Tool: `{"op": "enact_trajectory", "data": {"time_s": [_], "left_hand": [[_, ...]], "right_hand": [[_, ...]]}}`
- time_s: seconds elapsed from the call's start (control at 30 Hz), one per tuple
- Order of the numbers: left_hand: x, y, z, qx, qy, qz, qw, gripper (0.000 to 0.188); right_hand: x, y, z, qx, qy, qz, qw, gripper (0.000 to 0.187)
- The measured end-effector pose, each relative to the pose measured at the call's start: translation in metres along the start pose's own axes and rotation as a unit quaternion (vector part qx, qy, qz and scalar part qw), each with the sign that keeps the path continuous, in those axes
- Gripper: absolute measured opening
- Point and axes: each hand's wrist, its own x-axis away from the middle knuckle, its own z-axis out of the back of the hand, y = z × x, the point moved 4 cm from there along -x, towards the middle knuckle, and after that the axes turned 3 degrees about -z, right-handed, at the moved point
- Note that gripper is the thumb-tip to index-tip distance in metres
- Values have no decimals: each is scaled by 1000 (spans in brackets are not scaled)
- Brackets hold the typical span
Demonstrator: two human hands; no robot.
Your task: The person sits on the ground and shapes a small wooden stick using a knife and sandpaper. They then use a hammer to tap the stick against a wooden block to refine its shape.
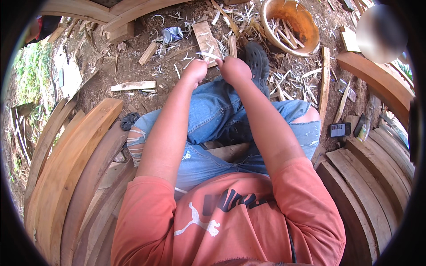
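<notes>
My two hands are close together ahead of my crossed legs. My right hand (235, 70) is closed round the hidden handle of a knife, whose short curved pale blade (207, 55) points left, above my left hand. My left hand (195, 72) is closed just beside it, its fingers curled away from view; what it grips, if anything, cannot be made out. A flat wooden board (205, 37) with pale shavings on it lies on the ground just beyond the blade. Next to my right hand is a dark clog (257, 62) on my foot.
An orange-brown bucket (290, 49) holding wood strips stands ahead right. A crushed can (172, 34) lies ahead left among shavings. Curved timber pieces (84, 146) flank me on the left, more planks (355, 186) on the right, near a phone (340, 129). Another person (381, 33) is at far right.
</notes>
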Motion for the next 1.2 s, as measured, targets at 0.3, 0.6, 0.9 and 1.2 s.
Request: {"op": "enact_trajectory", "data": {"time_s": [0.3, 0.6, 0.9, 1.2], "left_hand": [[-12, 5, 5, -341, 18, -35, 939, 35], [39, 24, 34, -30, -63, 29, 997, 30], [130, 91, 50, 158, -193, -13, 968, 32], [281, 118, 28, 61, -178, -180, 966, 31]], "right_hand": [[-15, -23, 2, 106, -36, 70, 991, 56], [-51, 1, 20, 43, -22, 24, 999, 60], [12, 44, 48, -456, -84, -17, 886, 56], [192, 5, 149, -658, -47, 142, 738, 26]]}}
